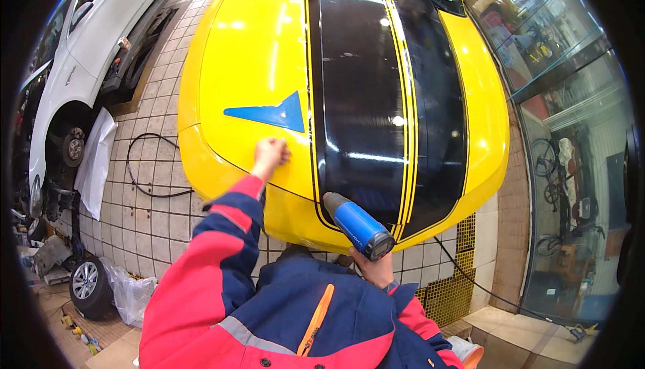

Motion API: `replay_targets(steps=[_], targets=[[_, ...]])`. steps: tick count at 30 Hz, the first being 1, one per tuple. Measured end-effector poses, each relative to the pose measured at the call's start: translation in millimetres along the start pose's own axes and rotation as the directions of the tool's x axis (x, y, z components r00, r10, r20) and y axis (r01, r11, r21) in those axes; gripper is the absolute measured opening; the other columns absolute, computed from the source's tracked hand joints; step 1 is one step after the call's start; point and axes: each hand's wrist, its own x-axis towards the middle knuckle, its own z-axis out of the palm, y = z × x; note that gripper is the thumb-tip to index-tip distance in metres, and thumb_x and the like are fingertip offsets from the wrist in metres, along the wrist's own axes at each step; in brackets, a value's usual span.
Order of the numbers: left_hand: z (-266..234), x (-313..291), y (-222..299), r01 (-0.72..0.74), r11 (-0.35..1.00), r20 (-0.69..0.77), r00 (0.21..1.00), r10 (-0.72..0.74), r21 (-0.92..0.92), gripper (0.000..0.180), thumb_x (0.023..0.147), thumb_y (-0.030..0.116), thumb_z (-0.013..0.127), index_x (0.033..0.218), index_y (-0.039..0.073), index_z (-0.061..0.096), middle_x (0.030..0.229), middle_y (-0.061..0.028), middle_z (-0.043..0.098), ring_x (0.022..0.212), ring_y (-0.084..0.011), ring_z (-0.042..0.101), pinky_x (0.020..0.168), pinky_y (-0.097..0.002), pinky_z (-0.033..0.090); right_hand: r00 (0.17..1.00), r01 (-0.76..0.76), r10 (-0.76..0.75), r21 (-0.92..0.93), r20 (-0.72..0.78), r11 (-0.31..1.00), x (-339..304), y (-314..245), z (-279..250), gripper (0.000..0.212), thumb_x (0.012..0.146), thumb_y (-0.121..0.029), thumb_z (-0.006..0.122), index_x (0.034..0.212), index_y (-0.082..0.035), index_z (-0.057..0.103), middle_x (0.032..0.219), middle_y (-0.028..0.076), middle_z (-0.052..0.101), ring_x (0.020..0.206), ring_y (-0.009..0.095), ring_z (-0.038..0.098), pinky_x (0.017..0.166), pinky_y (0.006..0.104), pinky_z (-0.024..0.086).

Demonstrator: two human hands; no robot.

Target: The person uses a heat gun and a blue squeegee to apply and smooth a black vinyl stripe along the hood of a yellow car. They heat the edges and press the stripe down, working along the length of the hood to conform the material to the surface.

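Tiles (154,93) cover the floor at left of the frame and show below the car's front edge. A glass wall (578,117) fills the right side, with bicycles showing in or through it. A yellow car (252,46) takes up the centre, its hood facing the person. A white car (101,39) stands at upper left, a bare hub showing in its wheel arch. Down the hood, right of centre, runs a glossy black band (356,100) crossed lengthwise by thin yellow lines. The person's red and navy jacket (279,322) fills the lower middle.

A white sheet (98,160) hangs beside the white car, at left. A loose wheel (89,285) stands at lower left, just beside a clear plastic bag (131,295).

A blue flat piece (275,113), roughly triangular, lies on the yellow paint, left of the band. A blue gun (359,224) with a dark nozzle is at lower centre, tilted toward upper left, its nozzle near the band's left edge.

The right hand (377,271) has its grip around the gun from below. The left hand (270,156) is over the yellow paint, just below the blue flat piece; its fingers curl in, but I cannot tell whether its grip is closed on anything.
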Motion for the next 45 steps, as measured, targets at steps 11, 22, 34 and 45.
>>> replay_targets(steps=[11,22,34,45], targets=[[15,-154,-130,0.392,0.919,0.295,0.876,-0.383,0.028,0.021,0.106,0.022,0.066,0.100,0.002,0.069,0.084,-0.0108,0.075,0.063,-0.0187,0.067,0.060,-0.0325,0.057,0.994,-0.102,0.104,-0.060,0.038,0.993,12,-20,10,0.043,0.090,-0.022,0.087,0.122,0.003,0.073,0.110,0.012,0.079,0.101,0.019,0.074,0.089,0.0362,0.058],[34,-141,-136,0.264,0.963,0.217,0.938,-0.269,0.054,0.018,0.105,0.017,0.064,0.099,0.000,0.069,0.084,-0.0082,0.074,0.066,-0.0148,0.065,0.059,-0.0294,0.053,0.993,-0.109,0.112,-0.117,0.021,0.987,3,-15,8,0.038,0.087,-0.024,0.085,0.115,0.001,0.077,0.100,0.020,0.080,0.095,0.031,0.079,0.084,0.0416,0.060],[52,-136,-138,0.258,0.966,0.192,0.949,-0.248,-0.025,0.022,0.107,0.022,0.066,0.101,0.001,0.068,0.083,-0.0085,0.073,0.065,-0.0146,0.064,0.059,-0.0302,0.051,0.991,-0.074,0.086,-0.116,0.100,0.991,-1,-2,-8,0.043,0.088,-0.016,0.086,0.125,0.001,0.072,0.112,0.016,0.078,0.104,0.026,0.075,0.093,0.0391,0.059],[83,-136,-110,0.231,0.973,0.008,0.973,-0.231,0.016,0.041,0.102,0.038,0.077,0.091,-0.001,0.072,0.076,-0.0089,0.072,0.059,-0.0156,0.066,0.054,-0.0297,0.053,0.989,-0.142,0.148,-0.222,0.010,0.965,-32,5,-35,0.043,0.086,-0.024,0.087,0.121,0.000,0.076,0.107,0.022,0.080,0.102,0.034,0.079,0.089,0.0420,0.060]])
